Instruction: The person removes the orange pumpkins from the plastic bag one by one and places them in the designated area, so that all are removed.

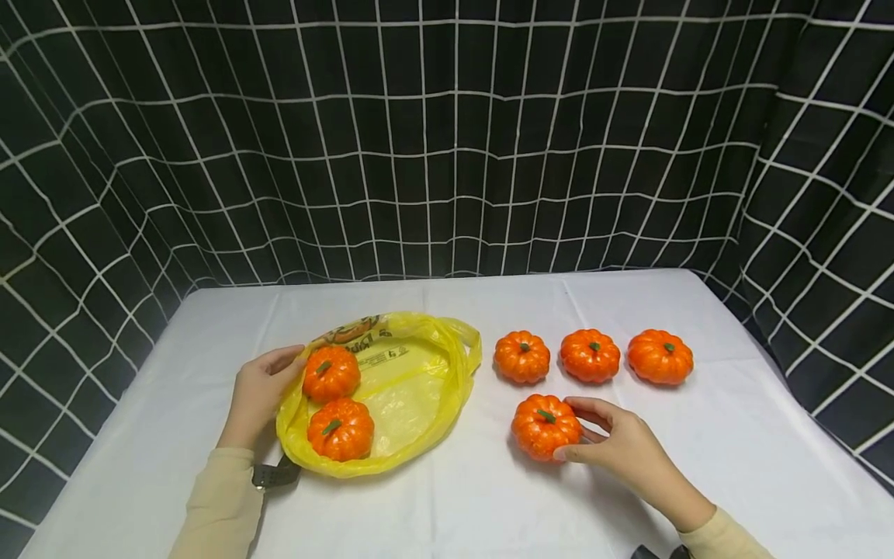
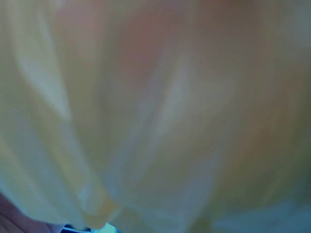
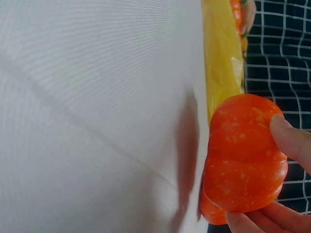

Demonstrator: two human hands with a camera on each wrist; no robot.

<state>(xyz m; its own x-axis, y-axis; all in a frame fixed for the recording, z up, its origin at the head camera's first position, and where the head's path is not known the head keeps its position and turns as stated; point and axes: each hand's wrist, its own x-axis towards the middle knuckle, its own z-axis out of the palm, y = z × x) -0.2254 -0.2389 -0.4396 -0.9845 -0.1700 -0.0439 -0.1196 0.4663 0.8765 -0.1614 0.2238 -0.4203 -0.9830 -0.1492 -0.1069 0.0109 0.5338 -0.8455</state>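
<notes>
My right hand (image 1: pixel 618 446) grips a small orange pumpkin (image 1: pixel 545 427) between thumb and fingers. In the right wrist view this pumpkin (image 3: pixel 245 153) appears raised a little off the cloth, its shadow beside it. On the left, a yellow plastic bag (image 1: pixel 412 404) lies with its mouth spread wide. Two pumpkins sit inside at its left side, an upper one (image 1: pixel 331 373) and a lower one (image 1: pixel 341 429). My left hand (image 1: pixel 261 392) holds the bag's left rim, its fingertips partly hidden. Blurred yellow plastic (image 2: pixel 160 121) fills the left wrist view.
Three more pumpkins stand in a row at the right: a left one (image 1: pixel 522 357), a middle one (image 1: pixel 590 355) and a right one (image 1: pixel 660 357). A white cloth (image 1: pixel 447 512) covers the table. Black curtains with a white grid (image 1: pixel 433 140) enclose the back and sides.
</notes>
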